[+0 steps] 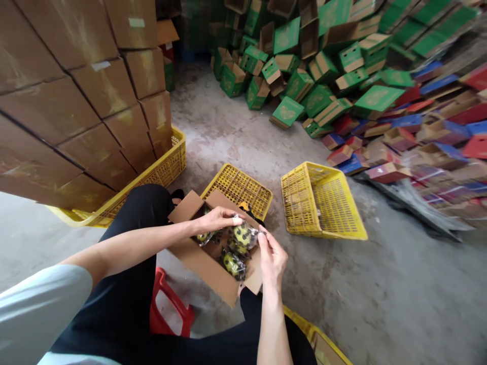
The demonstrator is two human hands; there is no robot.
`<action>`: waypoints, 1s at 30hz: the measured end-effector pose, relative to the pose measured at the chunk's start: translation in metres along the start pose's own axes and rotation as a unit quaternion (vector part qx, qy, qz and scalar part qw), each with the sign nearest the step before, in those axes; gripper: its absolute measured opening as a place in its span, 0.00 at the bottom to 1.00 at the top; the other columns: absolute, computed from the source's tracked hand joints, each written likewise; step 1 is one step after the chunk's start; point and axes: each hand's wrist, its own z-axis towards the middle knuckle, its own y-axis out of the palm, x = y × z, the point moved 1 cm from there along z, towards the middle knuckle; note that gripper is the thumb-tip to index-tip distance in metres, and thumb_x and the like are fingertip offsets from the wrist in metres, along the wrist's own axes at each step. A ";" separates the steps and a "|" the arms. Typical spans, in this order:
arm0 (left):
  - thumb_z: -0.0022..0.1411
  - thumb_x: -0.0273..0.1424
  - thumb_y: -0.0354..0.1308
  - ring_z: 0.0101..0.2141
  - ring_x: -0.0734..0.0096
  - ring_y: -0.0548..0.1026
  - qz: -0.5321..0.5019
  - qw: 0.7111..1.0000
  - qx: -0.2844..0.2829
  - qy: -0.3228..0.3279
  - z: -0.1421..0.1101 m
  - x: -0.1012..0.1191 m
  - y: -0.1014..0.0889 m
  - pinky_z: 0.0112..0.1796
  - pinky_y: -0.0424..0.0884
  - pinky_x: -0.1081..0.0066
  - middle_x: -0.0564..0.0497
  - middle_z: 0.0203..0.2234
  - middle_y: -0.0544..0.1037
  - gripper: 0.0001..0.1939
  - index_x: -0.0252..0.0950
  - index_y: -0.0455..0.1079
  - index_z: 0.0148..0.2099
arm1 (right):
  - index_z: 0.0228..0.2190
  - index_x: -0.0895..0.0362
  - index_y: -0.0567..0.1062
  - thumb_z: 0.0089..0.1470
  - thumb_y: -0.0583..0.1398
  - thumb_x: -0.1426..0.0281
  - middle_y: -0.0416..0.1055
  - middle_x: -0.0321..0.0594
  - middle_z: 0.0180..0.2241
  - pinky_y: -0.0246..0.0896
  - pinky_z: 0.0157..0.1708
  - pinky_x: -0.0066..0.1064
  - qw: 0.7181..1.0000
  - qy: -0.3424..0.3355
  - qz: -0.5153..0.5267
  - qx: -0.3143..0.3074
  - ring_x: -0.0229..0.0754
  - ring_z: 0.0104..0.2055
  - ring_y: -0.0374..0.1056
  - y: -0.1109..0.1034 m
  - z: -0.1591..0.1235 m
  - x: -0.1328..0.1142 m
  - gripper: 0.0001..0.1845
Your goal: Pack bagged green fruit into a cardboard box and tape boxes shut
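An open brown cardboard box [205, 266] rests on my lap, with several yellow-and-black items in clear plastic bags [233, 263] inside. My left hand [215, 219] and my right hand [271, 256] both pinch one bagged yellow item [243, 234] just above the box, the left at its left end and the right at its right end. Both hands have their fingers closed on the plastic.
Yellow plastic crates stand on the concrete floor: one ahead [239, 188], one tipped at the right [321, 202], one under the stacked brown cartons [76, 101] at left. A heap of green [289, 109], blue and red small boxes fills the right. A red stool [167, 304] is below me.
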 end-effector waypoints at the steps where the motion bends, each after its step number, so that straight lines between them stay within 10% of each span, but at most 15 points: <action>1: 0.59 0.54 0.66 0.35 0.67 0.78 -0.007 1.000 -0.001 -0.009 -0.001 0.000 0.000 0.38 0.72 0.72 0.46 0.36 0.84 0.30 0.31 0.82 0.47 | 0.46 0.58 0.84 0.57 0.64 0.51 0.82 0.50 0.48 0.74 0.52 0.42 1.000 0.007 0.010 -0.002 0.54 0.50 0.78 0.001 0.000 0.002 0.26; 16: 0.59 0.59 0.63 0.26 0.73 0.75 -0.064 0.995 0.031 -0.075 0.001 -0.012 0.001 0.30 0.70 0.74 0.47 0.29 0.80 0.35 0.28 0.80 0.41 | 0.36 0.58 0.81 0.59 0.61 0.47 0.80 0.42 0.33 0.68 0.38 0.33 0.999 0.026 -0.019 0.011 0.46 0.35 0.73 0.003 0.001 0.006 0.26; 21: 0.45 0.48 0.78 0.35 0.69 0.79 -0.116 0.987 -0.021 -0.104 0.000 -0.011 0.002 0.39 0.73 0.71 0.44 0.39 0.83 0.36 0.31 0.79 0.51 | 0.36 0.59 0.81 0.57 0.63 0.46 0.80 0.42 0.31 0.69 0.36 0.33 0.999 0.043 0.005 0.015 0.45 0.33 0.72 0.002 0.001 0.011 0.27; 25: 0.44 0.47 0.79 0.33 0.70 0.79 -0.130 0.987 0.018 -0.090 0.002 -0.014 0.001 0.39 0.73 0.70 0.46 0.37 0.82 0.38 0.31 0.77 0.53 | 0.54 0.59 0.77 0.59 0.63 0.48 0.79 0.52 0.50 0.73 0.43 0.38 0.999 0.031 0.045 0.002 0.50 0.45 0.76 0.003 0.000 0.010 0.32; 30: 0.51 0.51 0.75 0.31 0.73 0.77 -0.132 0.986 0.085 -0.051 0.002 -0.010 -0.002 0.35 0.73 0.73 0.48 0.36 0.80 0.40 0.32 0.71 0.58 | 0.66 0.48 0.65 0.56 0.68 0.54 0.52 0.48 0.72 0.74 0.52 0.41 0.989 -0.080 0.011 -0.120 0.54 0.63 0.68 0.005 -0.005 -0.001 0.40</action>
